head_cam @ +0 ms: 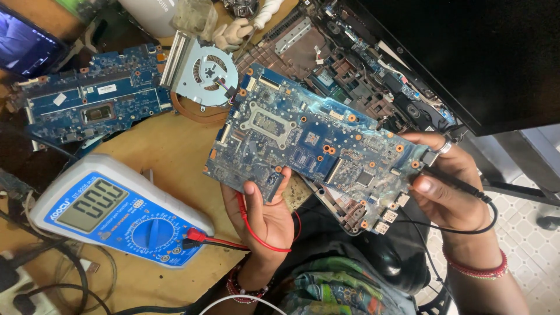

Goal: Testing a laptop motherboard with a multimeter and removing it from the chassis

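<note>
A blue laptop mainboard (309,143) is held tilted above the bench. My left hand (265,216) grips its lower edge from below, thumb on the board, with a red test lead (256,233) running through the palm. My right hand (449,181) holds the board's right end and pinches a black probe (458,182) whose black wire loops down to the right. The red lead plugs into a blue and grey multimeter (116,213) lying at the lower left.
A second blue mainboard (93,99) lies at the upper left beside a cooling fan with heat pipe (207,76). An opened laptop chassis (361,58) with its dark screen (466,52) fills the upper right. Cables cross the wooden bench (169,146) at the lower left.
</note>
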